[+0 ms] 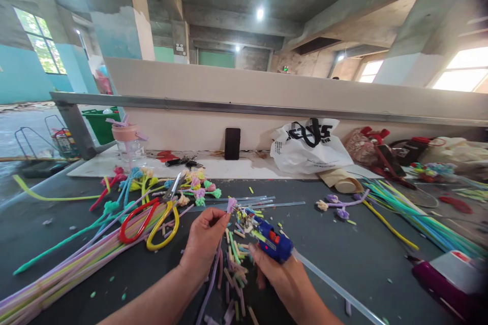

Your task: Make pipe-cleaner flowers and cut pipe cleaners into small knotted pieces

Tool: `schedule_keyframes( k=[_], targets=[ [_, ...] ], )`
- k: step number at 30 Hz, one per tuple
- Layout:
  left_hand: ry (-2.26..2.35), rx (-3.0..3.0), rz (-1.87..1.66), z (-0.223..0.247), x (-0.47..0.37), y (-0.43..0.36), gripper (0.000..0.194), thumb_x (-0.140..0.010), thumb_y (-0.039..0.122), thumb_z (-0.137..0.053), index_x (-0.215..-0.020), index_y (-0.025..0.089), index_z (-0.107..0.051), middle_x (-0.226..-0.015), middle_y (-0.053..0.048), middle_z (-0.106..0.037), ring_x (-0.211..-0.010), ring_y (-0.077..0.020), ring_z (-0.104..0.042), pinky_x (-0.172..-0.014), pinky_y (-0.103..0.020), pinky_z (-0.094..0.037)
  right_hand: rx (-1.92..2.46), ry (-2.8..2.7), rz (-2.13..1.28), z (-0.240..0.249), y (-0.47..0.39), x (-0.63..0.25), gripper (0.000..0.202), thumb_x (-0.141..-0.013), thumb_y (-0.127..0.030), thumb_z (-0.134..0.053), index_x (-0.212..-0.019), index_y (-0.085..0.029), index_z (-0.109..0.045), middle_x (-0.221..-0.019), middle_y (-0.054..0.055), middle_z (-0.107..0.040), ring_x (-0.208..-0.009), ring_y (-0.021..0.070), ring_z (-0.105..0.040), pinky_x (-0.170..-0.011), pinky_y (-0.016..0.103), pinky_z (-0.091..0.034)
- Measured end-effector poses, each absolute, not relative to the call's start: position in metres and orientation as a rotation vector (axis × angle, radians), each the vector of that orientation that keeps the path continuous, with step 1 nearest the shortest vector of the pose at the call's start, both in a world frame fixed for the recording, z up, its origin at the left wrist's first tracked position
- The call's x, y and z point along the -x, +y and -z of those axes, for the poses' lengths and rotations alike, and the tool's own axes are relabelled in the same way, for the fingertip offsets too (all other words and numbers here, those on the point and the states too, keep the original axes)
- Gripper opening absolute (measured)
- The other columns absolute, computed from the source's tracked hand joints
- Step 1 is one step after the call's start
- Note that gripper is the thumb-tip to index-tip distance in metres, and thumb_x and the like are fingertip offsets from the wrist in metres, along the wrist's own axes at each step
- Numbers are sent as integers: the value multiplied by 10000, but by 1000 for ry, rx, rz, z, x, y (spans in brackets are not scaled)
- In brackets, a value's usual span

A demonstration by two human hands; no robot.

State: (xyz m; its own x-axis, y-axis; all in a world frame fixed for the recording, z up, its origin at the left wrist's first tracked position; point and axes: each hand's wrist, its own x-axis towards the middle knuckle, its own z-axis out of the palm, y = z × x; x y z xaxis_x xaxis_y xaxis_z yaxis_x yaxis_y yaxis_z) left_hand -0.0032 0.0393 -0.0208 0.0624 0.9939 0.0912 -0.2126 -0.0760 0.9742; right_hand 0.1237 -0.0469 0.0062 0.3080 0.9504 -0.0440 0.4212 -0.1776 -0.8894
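My left hand is closed in a pinch on a small purple pipe cleaner flower; a purple stem trails down below the fingers. Wrapped in my right hand is a blue hot glue gun, its nozzle pointing left toward the flower. A long clear glue stick sticks out of its back end. Beneath and between both hands lie many short cut pipe cleaner pieces. To the left of my left hand rest scissors with one red and one yellow handle.
Long pipe cleaners lie at the left, others at the right. Finished-looking fuzzy flowers sit at the back left. Spare glue sticks lie ahead. Behind stand a phone, a white bag and a pink-lidded cup.
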Motion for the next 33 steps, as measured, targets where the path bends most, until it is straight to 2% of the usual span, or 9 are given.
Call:
schedule_keyframes(
  k=[11, 15, 18, 22, 26, 29, 33],
  targets=[
    [1024, -1216, -1310, 14, 3, 36, 138, -642, 258, -639, -585, 145, -583, -498, 44, -468, -483, -74, -348, -475, -190, -274, 1794, -1247, -899, -4, -43, -123, 338, -710, -419, -504, -465, -194, -446, -324, -24, -446, -360, 109, -450, -416, 206, -357],
    [1030, -1190, -1270, 23, 4, 42, 169, -670, 299, -624, -632, 145, -566, -489, 68, -420, -446, -54, -301, -433, -180, -228, 1789, -1186, -975, -10, -47, -119, 334, -693, -396, -538, -445, -200, -431, -310, -35, -409, -357, 108, -436, -406, 204, -350],
    [997, -1114, -1221, 27, 5, 43, 201, -686, 340, -623, -687, 147, -563, -488, 76, -416, -425, -43, -296, -415, -169, -215, 1677, -1196, -952, -9, -50, -123, 358, -716, -445, -523, -470, -193, -454, -333, -33, -416, -384, 112, -450, -434, 209, -358],
    [873, -942, -1173, 22, 4, 39, 205, -709, 333, -624, -695, 151, -530, -486, 66, -463, -414, -39, -359, -411, -152, -265, 1473, -1253, -950, -6, -50, -134, 431, -752, -513, -489, -482, -179, -448, -375, -24, -439, -408, 105, -453, -497, 224, -373],
    [622, -709, -1036, 13, 5, 37, 196, -692, 267, -658, -680, 137, -512, -556, 40, -507, -443, -40, -432, -406, -139, -329, 1392, -1218, -946, -9, -52, -138, 416, -766, -529, -480, -556, -170, -473, -396, -33, -444, -419, 101, -455, -511, 224, -372],
    [477, -589, -922, 11, 8, 40, 178, -682, 207, -673, -696, 128, -514, -595, 37, -494, -417, -19, -396, -325, -102, -253, 1389, -1212, -967, -9, -52, -136, 415, -743, -551, -498, -575, -173, -471, -380, -37, -440, -395, 105, -453, -497, 231, -377],
    [343, -497, -789, 13, 14, 43, 101, -740, 150, -610, -718, 115, -518, -596, 38, -459, -380, 3, -341, -272, -73, -181, 1440, -1213, -942, -2, -50, -134, 442, -715, -582, -508, -549, -174, -464, -369, -32, -437, -377, 103, -445, -459, 226, -359]
  ],
)
